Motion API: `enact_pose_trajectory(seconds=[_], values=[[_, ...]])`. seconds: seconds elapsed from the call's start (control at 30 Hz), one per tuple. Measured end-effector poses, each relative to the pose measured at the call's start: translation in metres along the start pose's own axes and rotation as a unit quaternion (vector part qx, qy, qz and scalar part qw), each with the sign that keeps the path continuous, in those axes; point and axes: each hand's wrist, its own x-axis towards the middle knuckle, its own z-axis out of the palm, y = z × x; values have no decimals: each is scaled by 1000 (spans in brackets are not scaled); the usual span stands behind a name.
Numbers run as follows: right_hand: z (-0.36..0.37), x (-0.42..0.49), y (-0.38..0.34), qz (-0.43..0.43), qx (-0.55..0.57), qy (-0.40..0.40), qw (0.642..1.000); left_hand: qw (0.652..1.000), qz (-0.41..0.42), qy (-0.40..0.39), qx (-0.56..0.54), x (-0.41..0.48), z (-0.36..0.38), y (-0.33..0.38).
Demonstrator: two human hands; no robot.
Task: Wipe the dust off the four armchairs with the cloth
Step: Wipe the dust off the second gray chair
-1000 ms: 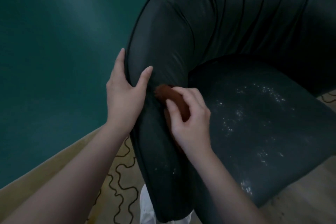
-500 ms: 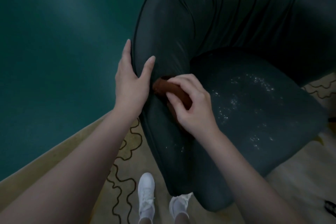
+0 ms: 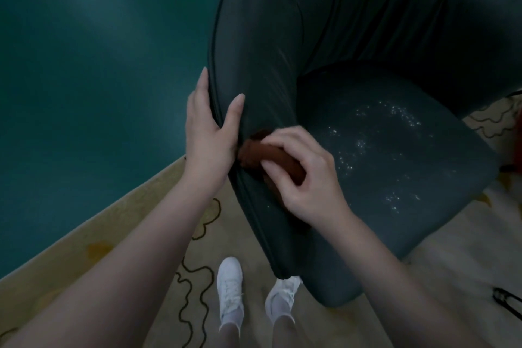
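Observation:
A dark green armchair (image 3: 353, 37) fills the upper right of the head view. White specks of dust lie scattered on its seat cushion (image 3: 395, 155). My left hand (image 3: 210, 133) rests on the chair's left arm, thumb on the inner side and straight fingers on the outer side. My right hand (image 3: 305, 175) grips a bunched brown cloth (image 3: 262, 154) and presses it against the inner face of that arm, right beside my left hand.
A teal wall (image 3: 99, 65) stands to the left. Below lies a beige rug with dark squiggly lines (image 3: 195, 285). My white shoes (image 3: 230, 288) stand at the chair's front corner. A dark object (image 3: 508, 299) lies on the floor at the right edge.
The view has tilted down and back, so my shoes and more of the rug show. Both hands stay on the chair's left arm, the cloth rubbing in nearly the same spot.

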Motion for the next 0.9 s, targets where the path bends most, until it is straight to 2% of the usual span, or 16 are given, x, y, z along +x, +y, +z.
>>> enact_pose_trajectory(seconds=[0.1,0.33,0.6,0.77,0.9], values=[[-9,-19,-5,-6,6,-32,999,1000,-9,-6,-5,0,0,1],[0,6,-2,21,-16,32,999,1000,5,-16,-10,-2,4,-3],[-11,-26,-1,-18,-6,-21,1000,1000,-11,12,-11,-3,5,1],[-14,-18,19,33,28,22,999,999,-28,37,10,-25,7,5],[-18,-19,33,65,67,23,995,997,-53,63,7,-61,18,8]])
